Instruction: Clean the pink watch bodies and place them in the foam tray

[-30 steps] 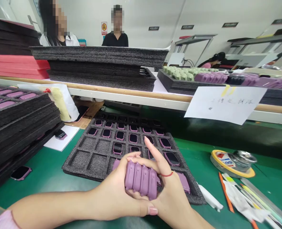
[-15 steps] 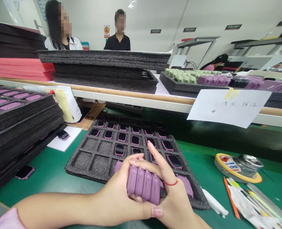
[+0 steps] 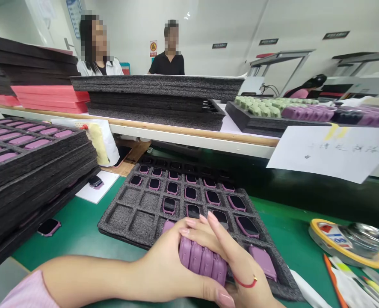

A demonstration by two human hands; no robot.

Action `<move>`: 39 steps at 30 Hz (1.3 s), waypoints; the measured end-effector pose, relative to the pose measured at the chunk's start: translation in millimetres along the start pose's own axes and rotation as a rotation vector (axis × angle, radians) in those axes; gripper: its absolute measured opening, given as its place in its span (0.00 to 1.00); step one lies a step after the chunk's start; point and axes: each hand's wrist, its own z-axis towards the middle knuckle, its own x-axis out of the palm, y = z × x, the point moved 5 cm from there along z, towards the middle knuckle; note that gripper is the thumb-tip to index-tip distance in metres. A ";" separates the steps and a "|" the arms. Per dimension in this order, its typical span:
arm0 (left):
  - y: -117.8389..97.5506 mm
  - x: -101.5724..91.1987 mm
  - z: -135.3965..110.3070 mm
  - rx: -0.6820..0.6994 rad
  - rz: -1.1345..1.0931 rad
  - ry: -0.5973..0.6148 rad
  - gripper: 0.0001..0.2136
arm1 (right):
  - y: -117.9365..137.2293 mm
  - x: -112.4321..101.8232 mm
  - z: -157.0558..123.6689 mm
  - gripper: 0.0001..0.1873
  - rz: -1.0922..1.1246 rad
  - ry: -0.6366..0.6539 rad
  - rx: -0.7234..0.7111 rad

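Between my two hands sits a row of several purple watch cases (image 3: 202, 261), pressed side by side. My left hand (image 3: 167, 269) wraps the row from the left, its thumb along the near side. From the right, my right hand (image 3: 237, 261) closes around the same row, a thin red band on it; its fingers overlap the left fingertips. Just beyond and below the hands lies a black foam tray (image 3: 112, 231) holding purple-framed watches with dark screens, such as one watch (image 3: 169, 205). A purple case (image 3: 263, 262) lies in the tray right of my hands.
Stacked foam trays (image 3: 45, 171) with purple cases stand at left. A loose watch (image 3: 49, 227) lies on the green table (image 3: 77, 231). At right are a tape roll (image 3: 350, 244) and an orange stick (image 3: 336, 282). A shelf (image 3: 176, 130) crosses behind, with two people (image 3: 167, 64) (image 3: 96, 66) beyond.
The view has shifted, so the scene sits further right and lower. My hands still hold the purple cases, and the right fingers now lie lower over the row.
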 end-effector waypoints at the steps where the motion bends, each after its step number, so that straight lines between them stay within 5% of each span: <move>1: -0.1 -0.7 0.0 0.000 0.018 -0.017 0.31 | 1.1 0.2 0.1 0.45 -0.001 0.015 -0.011; 6: -10.8 -7.7 -7.3 0.178 0.338 -0.103 0.26 | -2.9 -15.4 -2.1 0.41 0.154 -0.115 0.121; 12: -19.6 -2.4 -15.7 0.531 0.468 0.042 0.23 | -19.9 -46.6 -1.7 0.20 0.317 -0.391 0.347; 14: -19.3 -2.6 -14.5 0.489 0.437 0.022 0.21 | -16.2 -55.3 3.9 0.12 0.294 -0.407 0.313; 16: -15.8 -4.8 -10.8 0.342 0.291 -0.006 0.19 | -6.7 -58.5 11.4 0.10 0.218 -0.287 0.220; 19: -0.8 -3.1 -4.8 0.005 -0.201 0.069 0.22 | 6.5 -51.6 16.1 0.14 0.014 0.002 0.104; 22: 13.6 0.3 -2.1 -0.221 -0.555 0.137 0.26 | 9.3 -42.7 14.0 0.15 -0.066 0.105 0.094; 30: 33.1 -8.3 3.8 -0.294 -0.671 0.104 0.21 | 7.0 -34.2 17.3 0.04 -0.039 -0.043 0.117; 37: 32.2 -7.3 4.7 -0.231 -0.678 0.282 0.22 | -3.3 -66.9 2.5 0.08 0.037 -0.541 0.336; 39: 27.7 -5.2 4.7 -0.206 -0.703 0.333 0.20 | -2.5 -72.1 -3.4 0.05 0.059 -0.586 0.371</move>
